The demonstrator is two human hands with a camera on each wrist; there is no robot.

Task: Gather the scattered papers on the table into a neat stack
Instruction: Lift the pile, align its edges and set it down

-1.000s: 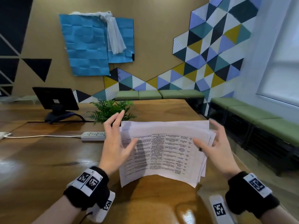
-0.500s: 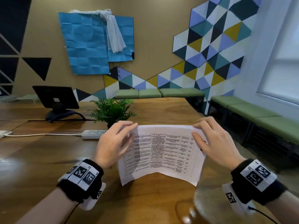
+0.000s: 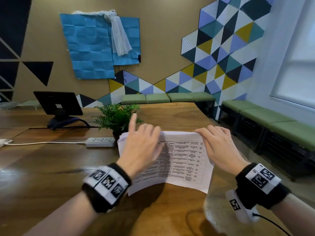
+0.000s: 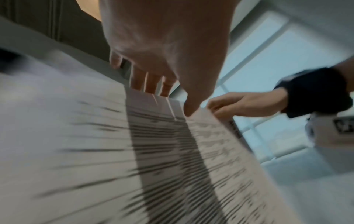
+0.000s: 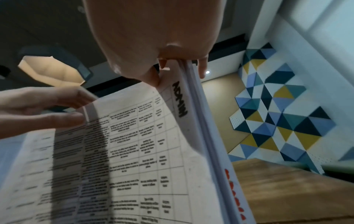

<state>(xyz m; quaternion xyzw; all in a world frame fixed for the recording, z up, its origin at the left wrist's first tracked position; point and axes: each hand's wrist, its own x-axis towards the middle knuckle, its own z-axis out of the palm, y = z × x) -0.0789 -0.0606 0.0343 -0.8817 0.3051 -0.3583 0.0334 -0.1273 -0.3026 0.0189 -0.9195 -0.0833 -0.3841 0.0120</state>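
Note:
A stack of printed papers [image 3: 184, 166] stands tilted on the wooden table [image 3: 51, 167], lower edge down and bowed forward. The front sheet shows a table of text [image 5: 143, 151]. My left hand [image 3: 143, 142] covers the upper left part. Its thumb lies on the front sheet, several fingers go behind the top edge [image 4: 172, 100], and the index finger sticks up. My right hand [image 3: 216, 143] pinches the top right corner, thumb in front and fingers behind [image 5: 172, 71]. The sheets' right edges [image 5: 201, 121] lie close together. At the top left, some sheets poke out unevenly [image 3: 122, 137].
Just behind the papers stands a small potted plant [image 3: 117, 120], with a white power strip [image 3: 100, 141] and its cord to the left. A dark screen on a stand [image 3: 58, 104] sits at the back left. Green benches [image 3: 272, 123] line the right wall beyond the table's edge.
A second ago both hands were open at the stack's sides. They then took hold of its top edge. Since then my left hand has slid right along it, index finger lifting.

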